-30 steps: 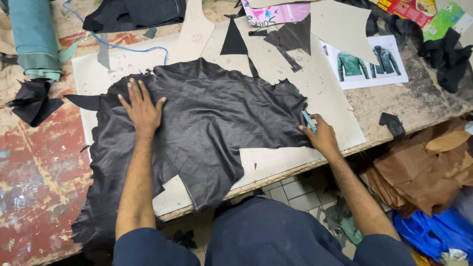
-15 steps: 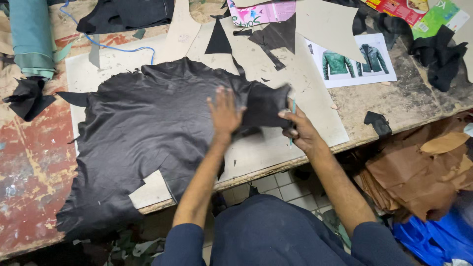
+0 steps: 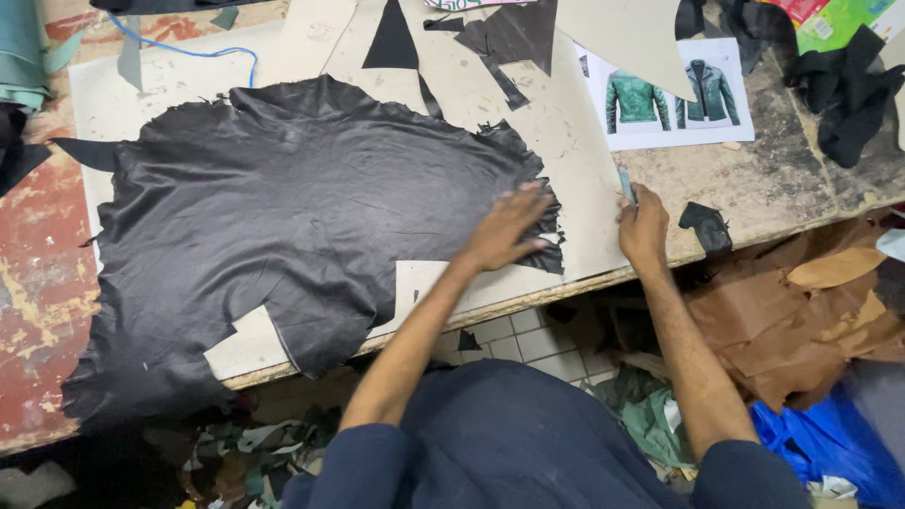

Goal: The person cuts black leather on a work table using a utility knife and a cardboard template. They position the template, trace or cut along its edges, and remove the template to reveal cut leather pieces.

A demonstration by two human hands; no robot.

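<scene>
Black leather hide (image 3: 292, 217) spread flat across the worktable (image 3: 38, 283). Left hand (image 3: 506, 226) open, fingers spread, pressed on its right edge. Right hand (image 3: 644, 226) just beside, off the hide, closed on what looks like a marking pen (image 3: 626, 184). Half a second ago, the right flap folded over; now laid flat.

I get even, fairly bright overhead light with soft, short shadows. The black leather hide (image 3: 302, 217) shows a dull sheen along its creases, no hard glare. My left hand (image 3: 504, 226) is smeared by motion blur; my right hand (image 3: 644, 226) reads sharper. Below the table edge (image 3: 311, 363) everything falls dim. Slight wide-angle stretch at the corners.
</scene>
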